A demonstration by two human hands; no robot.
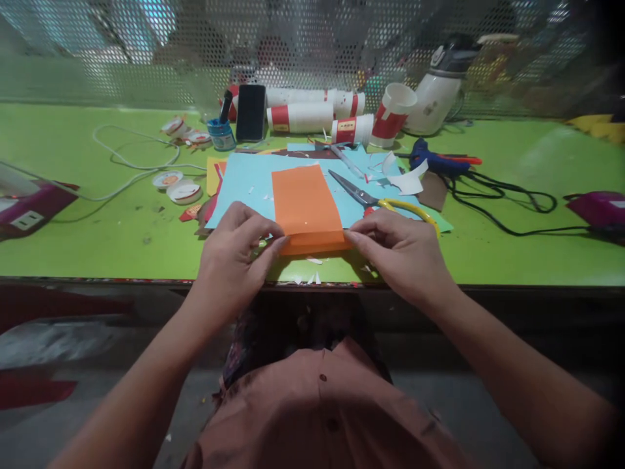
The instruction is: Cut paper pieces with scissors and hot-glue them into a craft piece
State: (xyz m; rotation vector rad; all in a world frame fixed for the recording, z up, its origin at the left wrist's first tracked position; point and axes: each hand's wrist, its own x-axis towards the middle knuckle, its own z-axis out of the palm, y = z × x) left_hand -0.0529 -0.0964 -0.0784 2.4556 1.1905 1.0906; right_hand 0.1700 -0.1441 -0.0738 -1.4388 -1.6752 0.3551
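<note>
Near the front edge of the green table (146,257), I watch from far off through the head camera and see a sheet of orange paper (305,198) lying right between the two hands. It is longer than it is wide. Its long side points away from the body, with the far end leaning a little to the left. Across its near end is a thin folded strip (315,243), and this strip runs the other way, from side to side, with one hand at each end.

The fingers of my left hand (234,251) are almost closed, with the thumb and first finger pinching the left end of the strip. The fingers of my right hand (407,251) do much the same at the right end. I cannot tell how hard they press. Neither hand is nearer than the other, so I judge the fold sits evenly between them, and most of the paper lies past the fingertips.

Under the far part of the orange paper is a big light blue sheet (244,182). Just to the right are scissors (359,193) with a yellow handle, close to the right hand. I cannot tell if they touch it. Little white scraps (315,261) lie on the near side.
</note>
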